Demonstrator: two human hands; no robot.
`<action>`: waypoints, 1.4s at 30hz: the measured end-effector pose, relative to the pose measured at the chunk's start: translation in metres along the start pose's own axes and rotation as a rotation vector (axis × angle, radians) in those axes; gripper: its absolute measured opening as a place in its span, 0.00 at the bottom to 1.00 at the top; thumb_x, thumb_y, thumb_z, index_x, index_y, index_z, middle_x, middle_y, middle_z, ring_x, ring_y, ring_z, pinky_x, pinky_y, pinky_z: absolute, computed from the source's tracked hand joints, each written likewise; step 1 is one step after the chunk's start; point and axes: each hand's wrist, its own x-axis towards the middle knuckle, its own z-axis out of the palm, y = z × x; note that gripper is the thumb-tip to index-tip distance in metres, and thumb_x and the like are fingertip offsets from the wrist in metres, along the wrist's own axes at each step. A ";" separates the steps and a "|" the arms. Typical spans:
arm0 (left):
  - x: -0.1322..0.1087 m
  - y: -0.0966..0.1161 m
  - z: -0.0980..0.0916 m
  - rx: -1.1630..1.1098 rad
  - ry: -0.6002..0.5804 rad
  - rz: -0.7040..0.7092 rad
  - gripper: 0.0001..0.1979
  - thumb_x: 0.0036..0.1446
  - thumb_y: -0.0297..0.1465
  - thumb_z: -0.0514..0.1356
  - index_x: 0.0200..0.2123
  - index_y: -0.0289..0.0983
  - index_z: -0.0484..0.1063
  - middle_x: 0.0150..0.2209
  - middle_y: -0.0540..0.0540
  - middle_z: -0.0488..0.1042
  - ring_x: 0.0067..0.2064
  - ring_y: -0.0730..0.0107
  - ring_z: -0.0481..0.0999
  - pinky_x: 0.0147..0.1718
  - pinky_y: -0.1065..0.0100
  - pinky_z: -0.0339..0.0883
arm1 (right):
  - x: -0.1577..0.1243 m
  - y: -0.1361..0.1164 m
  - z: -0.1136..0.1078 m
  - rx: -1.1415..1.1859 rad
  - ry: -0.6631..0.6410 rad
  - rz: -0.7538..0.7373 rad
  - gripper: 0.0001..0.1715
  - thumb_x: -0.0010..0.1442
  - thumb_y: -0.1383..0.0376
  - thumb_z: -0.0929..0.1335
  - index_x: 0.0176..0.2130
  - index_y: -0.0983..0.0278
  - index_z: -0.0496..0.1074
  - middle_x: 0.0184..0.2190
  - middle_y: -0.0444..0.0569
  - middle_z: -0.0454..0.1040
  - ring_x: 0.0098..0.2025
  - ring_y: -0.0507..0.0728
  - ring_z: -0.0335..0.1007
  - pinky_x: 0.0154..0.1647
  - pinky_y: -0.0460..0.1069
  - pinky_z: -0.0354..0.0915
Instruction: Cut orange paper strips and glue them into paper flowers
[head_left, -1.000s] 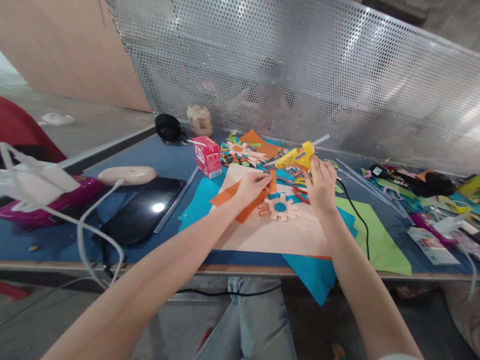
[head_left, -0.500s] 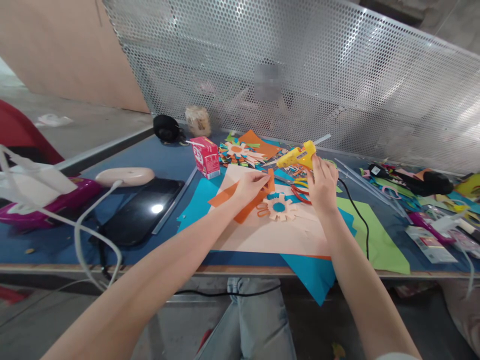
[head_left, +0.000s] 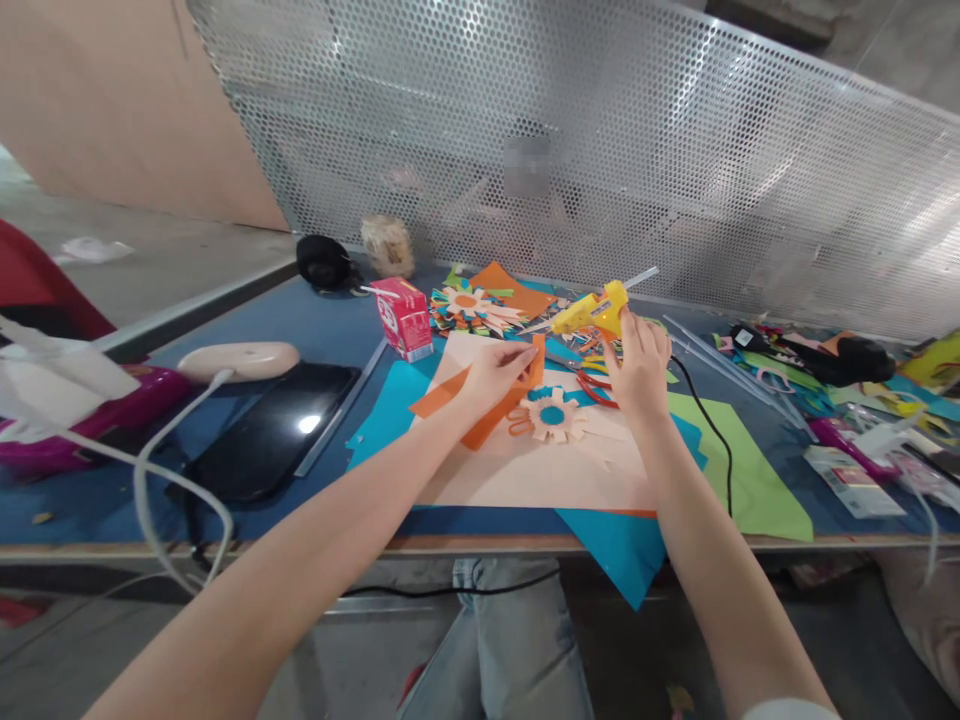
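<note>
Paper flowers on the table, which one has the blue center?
The nearer flower, lying on the large pale sheet. The farther flower, beside the pink carton, has an orange center instead.

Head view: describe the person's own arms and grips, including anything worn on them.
The left grip and right grip are ungloved human hands, with bare wrists. The left arm shows no sleeve; the right arm shows a whitish sleeve edge at the picture's bottom.
</note>
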 end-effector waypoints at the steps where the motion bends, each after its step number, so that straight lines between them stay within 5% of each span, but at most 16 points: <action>1: 0.000 0.000 0.000 0.004 0.006 0.003 0.10 0.45 0.37 0.60 0.25 0.35 0.73 0.20 0.51 0.68 0.22 0.75 0.66 0.23 0.73 0.62 | 0.000 0.001 0.000 -0.004 0.003 0.006 0.25 0.60 0.63 0.60 0.55 0.68 0.61 0.49 0.60 0.67 0.52 0.63 0.58 0.54 0.62 0.54; 6: 0.002 -0.002 -0.002 0.017 0.026 -0.025 0.10 0.45 0.37 0.60 0.26 0.36 0.73 0.20 0.51 0.69 0.21 0.76 0.66 0.23 0.72 0.62 | 0.001 0.016 0.008 0.028 0.081 0.102 0.25 0.55 0.61 0.64 0.51 0.70 0.64 0.45 0.61 0.69 0.49 0.63 0.61 0.51 0.60 0.57; 10: 0.004 -0.009 -0.005 0.000 0.020 -0.009 0.12 0.44 0.38 0.61 0.30 0.36 0.73 0.23 0.51 0.71 0.22 0.76 0.66 0.24 0.72 0.62 | 0.001 0.047 0.017 0.086 0.174 0.334 0.25 0.49 0.59 0.67 0.43 0.72 0.68 0.38 0.61 0.71 0.44 0.63 0.65 0.45 0.58 0.62; 17: 0.006 -0.017 -0.007 -0.003 -0.034 0.045 0.12 0.45 0.39 0.61 0.28 0.36 0.73 0.23 0.49 0.70 0.24 0.76 0.67 0.24 0.73 0.62 | -0.017 0.106 0.026 -0.027 0.092 0.735 0.17 0.44 0.59 0.68 0.33 0.68 0.67 0.32 0.60 0.70 0.35 0.62 0.67 0.37 0.59 0.63; 20: 0.005 -0.015 -0.007 0.016 -0.004 0.047 0.13 0.45 0.39 0.61 0.29 0.36 0.74 0.23 0.50 0.71 0.23 0.77 0.66 0.23 0.73 0.61 | -0.020 0.106 0.027 -0.038 0.092 0.719 0.13 0.46 0.63 0.68 0.32 0.69 0.67 0.34 0.62 0.69 0.38 0.63 0.67 0.38 0.60 0.63; 24: 0.005 -0.014 -0.007 0.028 0.048 0.026 0.14 0.44 0.40 0.61 0.31 0.36 0.74 0.24 0.50 0.72 0.22 0.77 0.65 0.23 0.73 0.60 | -0.012 0.072 0.024 0.033 0.021 0.526 0.15 0.49 0.65 0.67 0.37 0.70 0.68 0.39 0.63 0.70 0.43 0.63 0.66 0.42 0.60 0.61; 27: 0.006 -0.015 -0.008 0.023 0.053 0.007 0.14 0.43 0.40 0.61 0.30 0.36 0.74 0.25 0.49 0.72 0.23 0.76 0.65 0.23 0.72 0.61 | -0.005 0.029 0.018 0.312 -0.275 0.136 0.15 0.53 0.64 0.66 0.42 0.65 0.69 0.36 0.52 0.74 0.42 0.58 0.68 0.46 0.56 0.61; 30: 0.007 -0.016 -0.008 0.016 0.039 0.002 0.15 0.42 0.40 0.61 0.30 0.36 0.74 0.26 0.49 0.73 0.24 0.75 0.66 0.24 0.72 0.61 | -0.004 -0.007 0.010 0.422 -0.631 -0.084 0.13 0.52 0.64 0.68 0.40 0.64 0.72 0.38 0.51 0.75 0.42 0.56 0.69 0.47 0.53 0.61; 33: 0.006 -0.015 -0.008 0.023 0.024 0.003 0.14 0.42 0.40 0.61 0.29 0.35 0.73 0.26 0.49 0.73 0.24 0.75 0.66 0.24 0.72 0.62 | -0.005 -0.022 0.005 0.468 -0.715 -0.082 0.14 0.53 0.67 0.67 0.42 0.65 0.72 0.41 0.53 0.74 0.42 0.55 0.70 0.44 0.50 0.63; 37: 0.006 -0.014 -0.007 0.045 0.025 0.013 0.13 0.42 0.40 0.61 0.28 0.35 0.73 0.27 0.48 0.74 0.27 0.73 0.68 0.26 0.72 0.62 | -0.007 -0.021 0.006 0.542 -0.730 0.000 0.17 0.48 0.75 0.67 0.40 0.64 0.74 0.33 0.48 0.76 0.35 0.52 0.71 0.40 0.48 0.64; 42: 0.006 -0.016 -0.008 0.069 0.037 0.019 0.13 0.43 0.39 0.61 0.29 0.36 0.74 0.26 0.49 0.73 0.26 0.74 0.68 0.26 0.72 0.61 | -0.004 -0.009 0.013 0.693 -0.612 0.145 0.17 0.47 0.75 0.64 0.39 0.66 0.72 0.30 0.47 0.74 0.33 0.51 0.70 0.36 0.48 0.65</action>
